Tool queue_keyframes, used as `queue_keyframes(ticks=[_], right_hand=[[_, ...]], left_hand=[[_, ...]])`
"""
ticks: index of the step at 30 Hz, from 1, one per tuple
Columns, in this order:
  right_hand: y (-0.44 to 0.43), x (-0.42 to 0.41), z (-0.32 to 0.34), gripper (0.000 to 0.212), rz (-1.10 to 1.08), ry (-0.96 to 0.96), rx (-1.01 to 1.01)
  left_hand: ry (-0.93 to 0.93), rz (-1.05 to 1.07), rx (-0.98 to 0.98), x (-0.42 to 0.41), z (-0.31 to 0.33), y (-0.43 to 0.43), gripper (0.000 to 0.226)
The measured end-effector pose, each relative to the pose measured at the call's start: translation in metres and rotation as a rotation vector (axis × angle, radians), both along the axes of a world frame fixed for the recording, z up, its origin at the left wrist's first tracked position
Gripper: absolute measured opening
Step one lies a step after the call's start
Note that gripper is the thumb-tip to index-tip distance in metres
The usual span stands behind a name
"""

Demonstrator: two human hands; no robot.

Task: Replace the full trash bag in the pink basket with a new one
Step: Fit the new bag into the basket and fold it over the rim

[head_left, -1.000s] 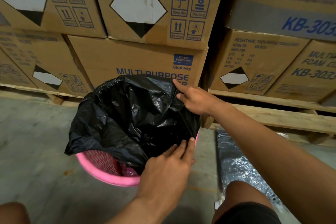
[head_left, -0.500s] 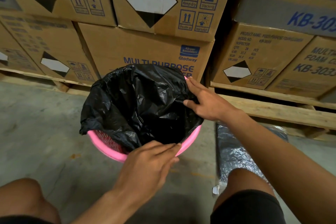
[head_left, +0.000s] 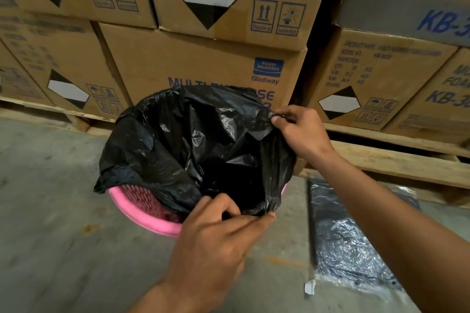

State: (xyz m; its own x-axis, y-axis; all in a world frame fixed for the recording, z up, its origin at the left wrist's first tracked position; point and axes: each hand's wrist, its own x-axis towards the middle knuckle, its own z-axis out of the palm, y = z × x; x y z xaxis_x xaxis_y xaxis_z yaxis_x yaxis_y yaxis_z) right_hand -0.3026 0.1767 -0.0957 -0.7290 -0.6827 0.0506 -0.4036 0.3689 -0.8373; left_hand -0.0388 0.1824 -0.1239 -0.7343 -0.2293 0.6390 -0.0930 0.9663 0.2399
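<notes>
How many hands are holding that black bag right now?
2. The left hand pinches the black bag at its near edge, above the pink basket; the right hand pinches the far right edge. No other hands show.

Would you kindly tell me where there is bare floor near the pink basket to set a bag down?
Bare floor lies left of the pink basket, bordered behind by the wooden pallet, and continues along the basket's near side. Crowded: a wrapped pack lies on its right, and cardboard boxes stand close behind.
</notes>
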Motion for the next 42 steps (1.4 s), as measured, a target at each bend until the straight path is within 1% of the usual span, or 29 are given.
queue_keyframes(ticks=[1, 2, 5, 7, 8, 12, 13, 15, 16, 17, 18, 19, 20, 22, 24, 26, 28, 30, 32, 34, 35, 37, 39, 40, 42], right_hand=[[-0.003, -0.001, 0.0, 0.01, -0.037, -0.046, -0.027], [-0.005, -0.001, 0.001, 0.011, -0.076, -0.06, -0.034], [-0.008, 0.0, 0.002, 0.023, -0.161, -0.096, -0.032], [-0.01, 0.002, 0.003, 0.024, -0.182, -0.142, -0.02], [-0.011, 0.002, 0.003, 0.022, -0.186, -0.117, 0.002], [-0.003, 0.006, 0.004, 0.011, -0.197, 0.14, 0.106], [0.002, 0.008, 0.005, 0.013, -0.185, 0.265, 0.134], [0.012, 0.012, 0.009, 0.023, -0.119, 0.63, 0.205], [0.015, 0.015, 0.013, 0.022, -0.063, 0.776, 0.199], [0.018, 0.019, 0.018, 0.021, -0.002, 0.832, 0.182], [0.02, 0.026, 0.024, 0.021, 0.053, 0.802, 0.172], [0.022, 0.032, 0.028, 0.025, 0.097, 0.739, 0.173], [0.024, 0.039, 0.032, 0.033, 0.138, 0.671, 0.197], [0.031, 0.051, 0.034, 0.058, 0.227, 0.599, 0.299], [0.041, 0.06, 0.031, 0.079, 0.324, 0.568, 0.398], [0.051, 0.066, 0.024, 0.093, 0.385, 0.517, 0.479], [0.058, 0.07, 0.015, 0.101, 0.422, 0.492, 0.519], [0.062, 0.071, 0.009, 0.104, 0.428, 0.554, 0.499], [0.065, 0.072, 0.009, 0.103, 0.447, 0.731, 0.463], [0.069, 0.074, 0.008, 0.099, 0.538, 0.905, 0.411], [0.071, 0.076, 0.008, 0.096, 0.6, 0.949, 0.381], [0.075, 0.079, 0.004, 0.088, 0.712, 0.974, 0.318], [0.078, 0.085, -0.002, 0.075, 0.795, 0.988, 0.22], [0.078, 0.089, -0.004, 0.069, 0.824, 0.993, 0.162], [0.079, 0.099, -0.006, 0.057, 0.873, 0.98, 0.065]], left_hand=[[-0.003, -0.002, -0.057, 0.001, -0.002, -0.001, 0.036], [-0.003, 0.004, -0.105, 0.003, -0.004, 0.0, 0.027], [0.024, 0.014, -0.183, 0.006, -0.005, 0.008, 0.027], [0.029, 0.019, -0.203, 0.01, -0.007, 0.012, 0.029], [0.036, 0.037, -0.214, 0.012, -0.008, 0.012, 0.032], [0.074, 0.093, -0.235, 0.027, -0.003, 0.017, 0.03], [0.09, 0.105, -0.236, 0.03, -0.001, 0.018, 0.028], [0.116, 0.118, -0.229, 0.036, 0.0, 0.02, 0.028], [0.124, 0.131, -0.203, 0.038, 0.0, 0.022, 0.034], [0.133, 0.142, -0.153, 0.039, 0.0, 0.023, 0.041], [0.157, 0.163, -0.089, 0.04, 0.001, 0.024, 0.043], [0.194, 0.198, -0.02, 0.041, 0.005, 0.023, 0.04], [0.229, 0.253, 0.049, 0.041, 0.01, 0.02, 0.037], [0.243, 0.432, 0.201, 0.04, 0.02, 0.006, 0.034], [0.142, 0.642, 0.337, 0.042, 0.024, -0.015, 0.042], [-0.015, 0.765, 0.427, 0.05, 0.02, -0.034, 0.056], [-0.101, 0.776, 0.544, 0.06, 0.016, -0.043, 0.068], [-0.112, 0.743, 0.617, 0.068, 0.013, -0.046, 0.076], [-0.1, 0.73, 0.631, 0.073, 0.011, -0.048, 0.082], [-0.107, 0.707, 0.636, 0.078, 0.011, -0.048, 0.085], [-0.111, 0.693, 0.644, 0.08, 0.011, -0.048, 0.086], [-0.124, 0.67, 0.679, 0.084, 0.011, -0.047, 0.084], [-0.155, 0.663, 0.648, 0.088, 0.008, -0.048, 0.081], [-0.166, 0.662, 0.583, 0.091, 0.007, -0.048, 0.079], [-0.131, 0.619, 0.405, 0.094, 0.008, -0.05, 0.07]])
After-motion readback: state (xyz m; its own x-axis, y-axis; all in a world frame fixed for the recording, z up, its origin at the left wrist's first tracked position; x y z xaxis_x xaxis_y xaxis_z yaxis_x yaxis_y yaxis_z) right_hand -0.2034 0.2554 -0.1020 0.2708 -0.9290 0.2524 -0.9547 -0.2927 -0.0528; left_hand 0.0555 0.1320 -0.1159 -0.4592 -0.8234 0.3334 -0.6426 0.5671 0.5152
